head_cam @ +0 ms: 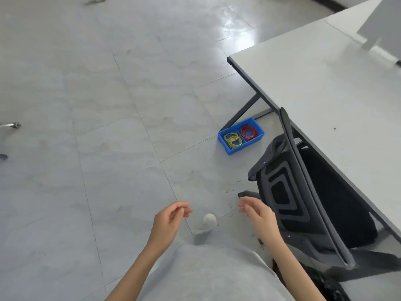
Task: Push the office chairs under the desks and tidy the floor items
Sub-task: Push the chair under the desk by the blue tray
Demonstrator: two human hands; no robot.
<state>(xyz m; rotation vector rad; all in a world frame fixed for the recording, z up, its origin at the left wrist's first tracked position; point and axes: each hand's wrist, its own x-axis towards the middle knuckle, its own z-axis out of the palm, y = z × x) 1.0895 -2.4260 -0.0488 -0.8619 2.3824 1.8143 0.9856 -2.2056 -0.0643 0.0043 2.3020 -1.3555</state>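
I see the black mesh office chair (303, 192) tucked beneath the white counter (325, 88), its back touching the edge, so pushing looks done. My left hand (167, 222) and right hand (260, 218) hover beside it, fingers loosely curled, grasping nothing. The blue plastic bin (232, 151) of yellow and red bands sits on the floor near the counter's leg, probably next.

My one camera sits on my head, looking forward and steeply down at the floor (108, 105), my hands near, the desk (325, 83) stretching far right.
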